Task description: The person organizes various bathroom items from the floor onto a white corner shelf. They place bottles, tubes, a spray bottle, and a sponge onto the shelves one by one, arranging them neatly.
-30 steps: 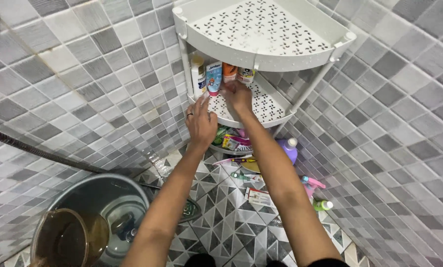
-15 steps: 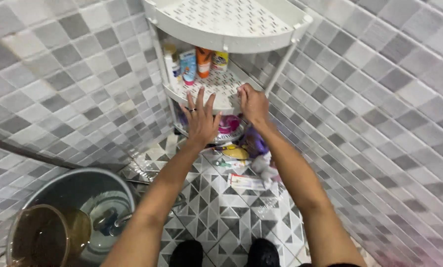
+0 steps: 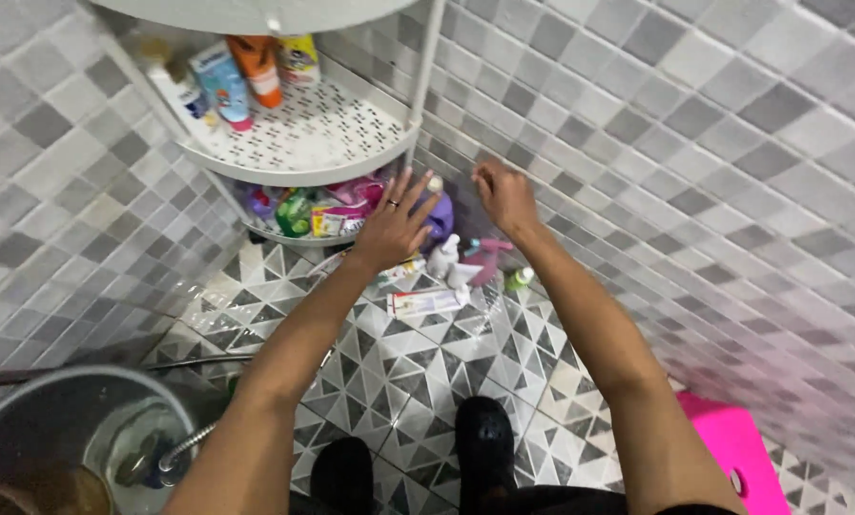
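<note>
Two bare hands reach down over a patch of patterned floor tiles, well apart from each other and neither gripping anything. Fingers spread wide, the left hand [image 3: 392, 227] (a dark ring shows on one finger) hovers with its fingertips just below the rim of the white corner shelf [image 3: 298, 167]. Its fingertips come close to a purple bottle [image 3: 439, 215] standing on the floor between the two hands. Loosely curled and empty, the right hand [image 3: 505, 195] hangs near the grey tiled wall; just below it lie a pink spray bottle [image 3: 484, 257] and a small green bottle [image 3: 519, 278]. Below the left palm a white bottle [image 3: 442, 256] stands, and a flat tube [image 3: 425, 301] lies nearer the person. Up and to the left of the left hand, an orange tube [image 3: 258, 70] and a blue tube [image 3: 221, 84] stand at the back of the shelf.
</note>
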